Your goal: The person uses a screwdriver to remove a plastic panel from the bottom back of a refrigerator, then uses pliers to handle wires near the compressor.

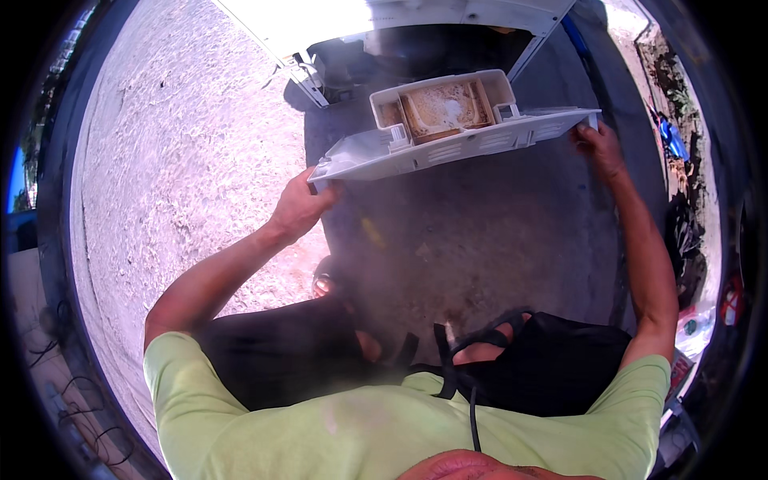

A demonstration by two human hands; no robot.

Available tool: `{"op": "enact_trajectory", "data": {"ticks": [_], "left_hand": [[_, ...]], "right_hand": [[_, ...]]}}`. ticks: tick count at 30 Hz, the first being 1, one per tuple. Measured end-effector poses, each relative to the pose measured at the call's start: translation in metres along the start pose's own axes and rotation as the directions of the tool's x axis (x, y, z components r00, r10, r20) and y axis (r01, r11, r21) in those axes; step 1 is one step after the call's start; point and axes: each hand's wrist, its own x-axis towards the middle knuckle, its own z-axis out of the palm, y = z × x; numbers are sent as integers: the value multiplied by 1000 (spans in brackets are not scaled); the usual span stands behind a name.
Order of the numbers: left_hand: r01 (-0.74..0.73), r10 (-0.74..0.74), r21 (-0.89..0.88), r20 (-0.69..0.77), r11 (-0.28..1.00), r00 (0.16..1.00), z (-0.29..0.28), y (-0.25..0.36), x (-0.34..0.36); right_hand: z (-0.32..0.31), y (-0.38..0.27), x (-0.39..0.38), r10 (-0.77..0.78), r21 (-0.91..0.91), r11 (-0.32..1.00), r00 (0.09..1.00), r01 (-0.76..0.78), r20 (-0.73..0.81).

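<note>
A white plastic panel (512, 141) with vent slots spans the space between my hands, held off the ground and slightly higher at its right end. On its far side is a box-shaped compartment (504, 84) whose inside is stained brown and dusty. My left hand (304, 206) is closed around the panel's left end. At the other end, my right hand (600, 150) grips the corner with bent fingers. Just beyond the panel stands a white appliance (448, 11) with a dark opening (416, 48) low in its near side.
Rough concrete ground (184, 152) lies in bright sun on the left and shade in the middle. A blue object (674, 140) and a clear plastic bag (696, 330) lie along the right edge. Dark cables (88, 412) run at the lower left.
</note>
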Motion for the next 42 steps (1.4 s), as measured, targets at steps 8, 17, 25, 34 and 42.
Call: {"op": "enact_trajectory", "data": {"ticks": [8, 17, 25, 34, 42], "left_hand": [[-66, 73, -51, 160, 997, 984, 53, 36, 6], [56, -34, -60, 322, 997, 946, 104, 66, 36], [4, -63, 112, 529, 994, 846, 116, 73, 44], [48, -201, 295, 516, 954, 833, 106, 57, 56], [59, -198, 288, 483, 956, 853, 98, 36, 69]], "right_hand": [[-60, 4, -4, -57, 135, 987, 978, 85, -198], [-149, 39, -5, 64, 380, 923, 946, 65, -319], [-214, 98, -21, 99, 456, 888, 942, 62, -321], [-240, 146, -35, 251, 461, 884, 906, -71, -342], [-272, 168, -67, 382, 515, 842, 851, -160, -360]]}}
